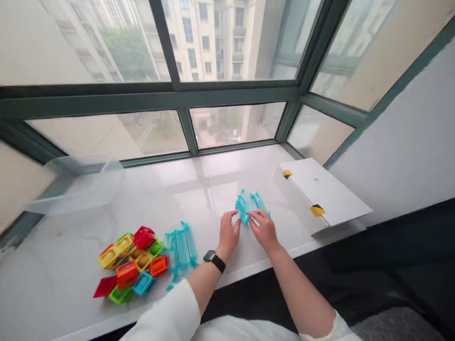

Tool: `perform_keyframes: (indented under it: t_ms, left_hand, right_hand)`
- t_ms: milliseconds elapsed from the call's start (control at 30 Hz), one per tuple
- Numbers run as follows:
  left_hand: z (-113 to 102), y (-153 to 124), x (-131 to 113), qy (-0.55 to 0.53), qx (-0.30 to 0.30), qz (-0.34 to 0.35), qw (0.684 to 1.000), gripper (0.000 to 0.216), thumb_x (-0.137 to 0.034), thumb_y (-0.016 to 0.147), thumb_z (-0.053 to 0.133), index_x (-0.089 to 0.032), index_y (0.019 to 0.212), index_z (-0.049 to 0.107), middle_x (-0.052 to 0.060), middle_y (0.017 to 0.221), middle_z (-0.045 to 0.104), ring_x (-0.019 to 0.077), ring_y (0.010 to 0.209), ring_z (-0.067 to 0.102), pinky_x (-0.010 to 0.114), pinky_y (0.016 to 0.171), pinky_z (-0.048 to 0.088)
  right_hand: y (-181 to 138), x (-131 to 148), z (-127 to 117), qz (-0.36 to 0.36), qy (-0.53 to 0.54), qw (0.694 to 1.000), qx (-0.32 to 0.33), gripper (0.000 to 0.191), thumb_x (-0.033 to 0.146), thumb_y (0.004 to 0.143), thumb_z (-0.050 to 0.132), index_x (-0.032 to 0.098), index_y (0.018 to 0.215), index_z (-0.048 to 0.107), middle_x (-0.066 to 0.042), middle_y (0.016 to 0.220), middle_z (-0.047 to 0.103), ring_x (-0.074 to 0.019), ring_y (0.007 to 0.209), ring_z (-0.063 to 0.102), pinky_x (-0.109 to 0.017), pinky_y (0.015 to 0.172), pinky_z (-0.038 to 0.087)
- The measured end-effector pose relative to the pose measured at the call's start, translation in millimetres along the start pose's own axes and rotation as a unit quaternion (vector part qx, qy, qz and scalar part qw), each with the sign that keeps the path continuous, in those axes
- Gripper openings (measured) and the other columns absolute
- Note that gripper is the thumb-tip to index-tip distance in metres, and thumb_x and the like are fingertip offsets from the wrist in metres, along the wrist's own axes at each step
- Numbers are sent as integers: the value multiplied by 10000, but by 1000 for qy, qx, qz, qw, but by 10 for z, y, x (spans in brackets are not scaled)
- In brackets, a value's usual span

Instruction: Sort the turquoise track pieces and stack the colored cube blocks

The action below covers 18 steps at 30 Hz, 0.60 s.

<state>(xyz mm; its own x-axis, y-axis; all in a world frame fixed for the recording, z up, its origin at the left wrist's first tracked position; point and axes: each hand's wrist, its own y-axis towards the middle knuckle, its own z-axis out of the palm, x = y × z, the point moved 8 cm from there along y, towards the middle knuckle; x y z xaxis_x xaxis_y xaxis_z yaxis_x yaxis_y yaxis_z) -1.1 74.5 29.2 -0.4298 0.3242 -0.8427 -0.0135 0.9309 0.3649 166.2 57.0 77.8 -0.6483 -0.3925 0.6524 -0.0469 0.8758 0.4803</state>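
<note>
Our right fingers (254,216) are pressed together over a translucent teal ridged plastic piece (249,203), and our left fingers (232,217) curl against its near end, so the two hands pinch it between them mid-desk. At nine o'clock from the hands lie a second translucent teal ridged plastic piece (181,248) and, just beyond it, a loose heap of red, yellow, orange, green and blue plastic frames (130,265) on the white marble desk (227,166). As far as we can judge, only one teal piece is in hand, with the heap untouched. A clear plastic bin (78,184) sits at ten o'clock, and a white cardboard box with yellow-and-black tape (320,194) at two o'clock.
</note>
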Motion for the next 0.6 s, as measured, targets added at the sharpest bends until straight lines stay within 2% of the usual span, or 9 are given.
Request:
perform_keyframes:
  t_ms: [233,600]
  left_hand:
    - [-34,126,-107,-9,18,1,1000,126,-276,1007,608,-246,1108,677,68,1111,688,246,1097,629,437,973,533]
    - [-4,175,-43,-22,48,-25,998,178,-250,979,642,-258,1131,734,68,1118,722,242,1095,661,413,935,557]
  right_hand:
    - [11,-68,78,11,4,1000,14,293,225,997,592,268,1226,769,-68,1025,679,-229,960,676,-381,902,560]
    - [18,-67,91,7,18,999,27,323,196,996,587,278,1256,760,-64,1011,678,-226,951,672,-395,890,564]
